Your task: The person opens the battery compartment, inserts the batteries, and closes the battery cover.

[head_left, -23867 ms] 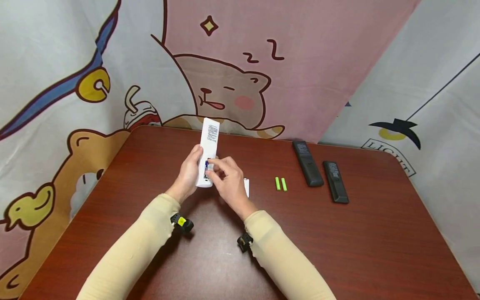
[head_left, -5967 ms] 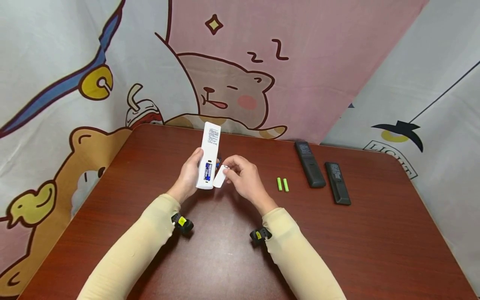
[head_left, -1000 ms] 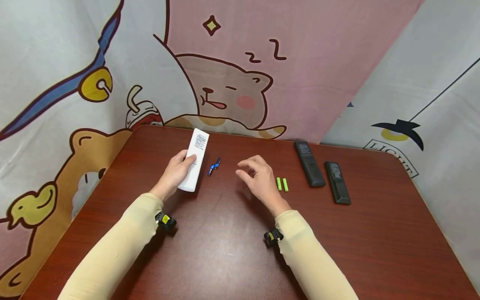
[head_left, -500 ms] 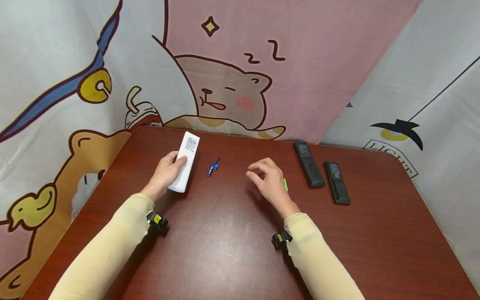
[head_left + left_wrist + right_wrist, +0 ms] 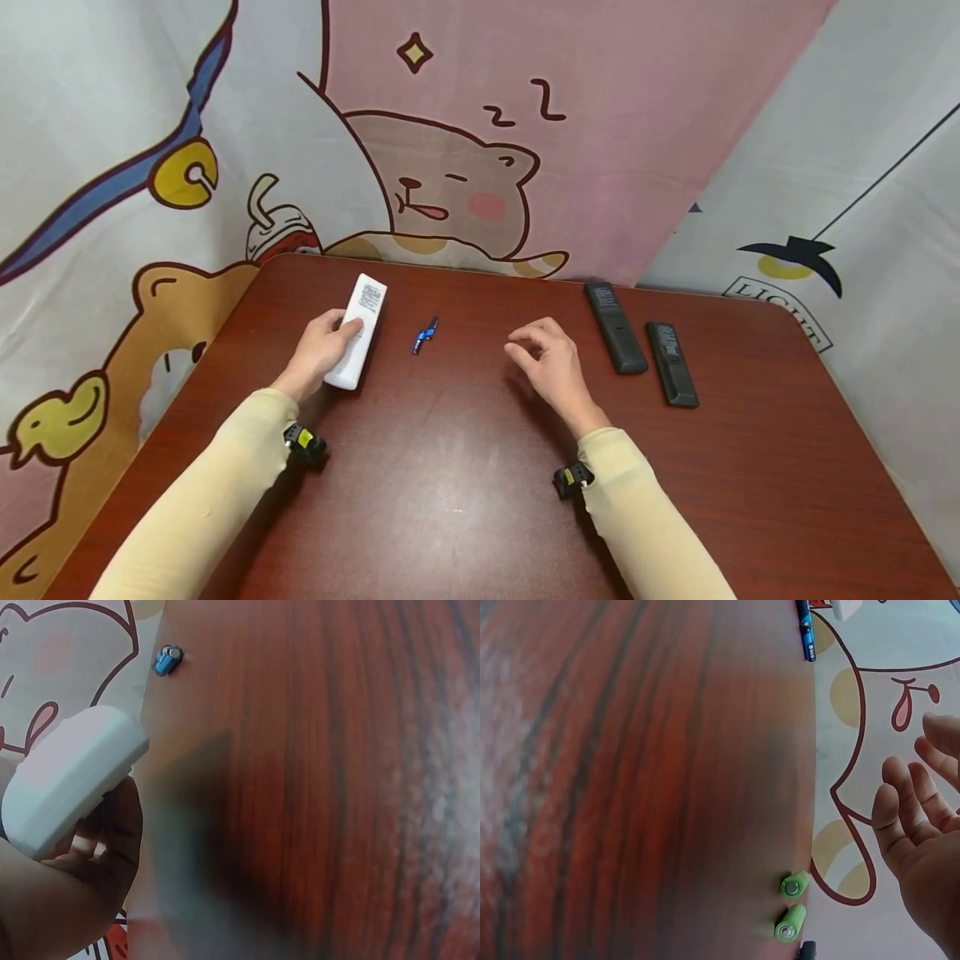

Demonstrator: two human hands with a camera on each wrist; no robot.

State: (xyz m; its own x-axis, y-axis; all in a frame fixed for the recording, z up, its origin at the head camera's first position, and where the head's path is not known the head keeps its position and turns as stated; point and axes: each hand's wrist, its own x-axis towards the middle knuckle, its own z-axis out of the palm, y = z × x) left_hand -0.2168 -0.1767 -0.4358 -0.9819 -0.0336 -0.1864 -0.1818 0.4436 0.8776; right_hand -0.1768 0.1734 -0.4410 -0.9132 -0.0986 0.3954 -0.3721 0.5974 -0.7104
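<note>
My left hand (image 5: pixel 318 346) grips a white remote control (image 5: pixel 360 343) by its side, thumb across the back. The labelled back faces up, and the battery cover sits in place, partly beneath the thumb. In the left wrist view the remote's end (image 5: pixel 75 772) shows above the curled fingers. To the remote's right, two blue batteries (image 5: pixel 425 335) lie on the table. My right hand (image 5: pixel 553 367) hovers over the table with loosely bent fingers and nothing in them. Two green batteries (image 5: pixel 791 904) appear in the right wrist view; in the head view that hand hides them.
Two black remote controls (image 5: pixel 617 329) (image 5: pixel 672 365) lie face down at the right of the brown table (image 5: pixel 450 467). A printed cloth (image 5: pixel 600 167) hangs right behind the table's far edge.
Six seconds ago the right hand pinched the white cover beside the open compartment; now the cover is on. Lately the left hand carried the remote leftward while the right hand drew away rightward.
</note>
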